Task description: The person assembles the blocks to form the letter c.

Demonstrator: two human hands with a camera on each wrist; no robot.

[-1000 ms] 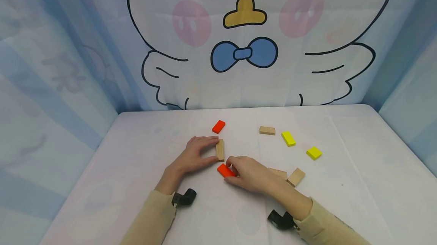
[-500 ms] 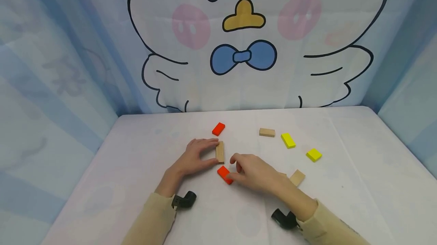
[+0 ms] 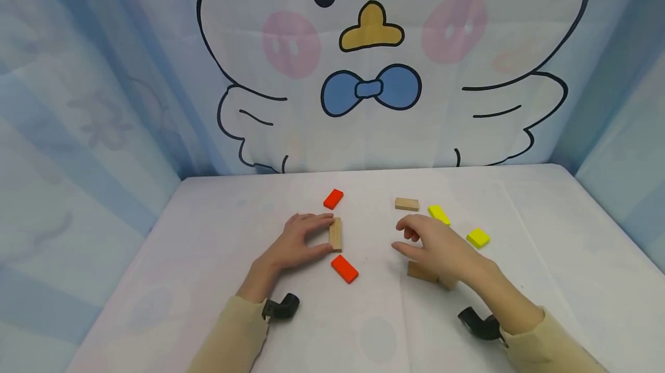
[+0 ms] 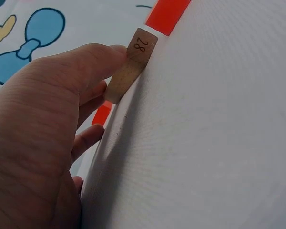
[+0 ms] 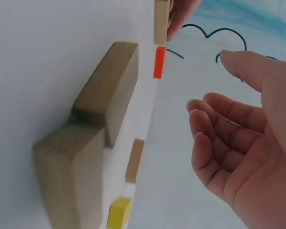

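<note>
In the head view my left hand (image 3: 296, 240) holds a wooden block (image 3: 335, 235) between thumb and fingertips on the table. The left wrist view shows the number 28 on the end of this block. Just in front of it lies a red block (image 3: 344, 269); a second red block (image 3: 333, 198) lies beyond it. My right hand (image 3: 439, 246) hovers with loosely bent fingers and nothing in them. Below it are two wooden blocks, one (image 5: 107, 90) with its end against the other (image 5: 69, 176); the hand partly hides them in the head view.
Toward the back right lie another wooden block (image 3: 407, 204), a yellow block (image 3: 439, 212) partly behind my right hand, and a second yellow block (image 3: 478, 238). A white cloth covers the table (image 3: 208, 315). Printed curtains (image 3: 374, 142) enclose its back and sides.
My right hand has let go of the near red block and moved to the right, above the wooden blocks. The red block is left lying slanted. My left hand stays at its block.
</note>
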